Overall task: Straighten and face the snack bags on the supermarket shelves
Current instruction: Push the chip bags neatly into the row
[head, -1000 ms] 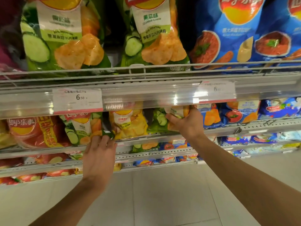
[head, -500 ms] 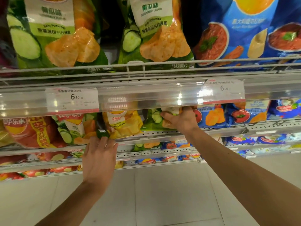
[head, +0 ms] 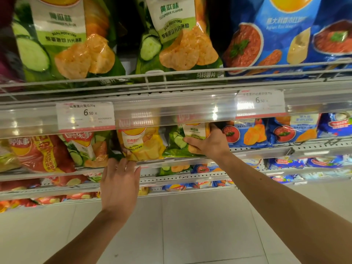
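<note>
On the middle shelf (head: 209, 161), a yellow bag (head: 142, 143) stands just above the left hand (head: 120, 185), whose fingers are spread, tips at its lower edge. The right hand (head: 209, 143) grips the green cucumber bag (head: 179, 141) beside it, thumb across its front.

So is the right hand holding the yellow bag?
No, the right hand grips the green cucumber bag; the yellow bag sits beside it.
</note>
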A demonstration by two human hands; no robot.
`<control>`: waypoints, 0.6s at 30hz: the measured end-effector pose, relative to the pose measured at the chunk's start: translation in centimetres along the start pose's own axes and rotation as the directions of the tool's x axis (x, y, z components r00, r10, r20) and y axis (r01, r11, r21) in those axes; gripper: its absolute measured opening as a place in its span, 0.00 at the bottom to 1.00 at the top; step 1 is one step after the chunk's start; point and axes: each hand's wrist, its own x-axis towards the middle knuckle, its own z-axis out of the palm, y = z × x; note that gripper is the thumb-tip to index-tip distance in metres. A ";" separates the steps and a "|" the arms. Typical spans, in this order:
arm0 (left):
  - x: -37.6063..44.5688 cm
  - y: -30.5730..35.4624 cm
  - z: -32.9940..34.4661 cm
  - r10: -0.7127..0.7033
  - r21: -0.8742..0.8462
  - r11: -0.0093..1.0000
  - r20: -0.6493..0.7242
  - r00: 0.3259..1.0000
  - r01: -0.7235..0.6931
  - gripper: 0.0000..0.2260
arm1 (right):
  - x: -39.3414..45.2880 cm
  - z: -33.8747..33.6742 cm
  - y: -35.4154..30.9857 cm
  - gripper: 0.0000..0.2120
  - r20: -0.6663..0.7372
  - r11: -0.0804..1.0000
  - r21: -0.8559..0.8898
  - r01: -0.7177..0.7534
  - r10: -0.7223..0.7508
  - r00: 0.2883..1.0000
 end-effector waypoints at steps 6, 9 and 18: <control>-1.1 -0.5 -1.3 0.000 -0.103 0.995 0.083 0.997 0.008 0.13 | -3.5 -0.4 0.2 0.30 -0.051 1.000 0.006 0.031 -0.031 0.998; -1.8 -1.1 -2.3 -0.009 -0.261 0.965 0.080 0.997 0.030 0.13 | -5.7 -0.4 0.1 0.29 -0.162 0.995 0.012 0.098 -0.095 0.982; -2.7 -8.2 -2.7 -0.344 -0.560 0.782 -0.024 0.939 0.272 0.09 | -11.8 5.4 -1.7 0.18 -0.287 0.963 -0.034 0.268 -0.266 0.920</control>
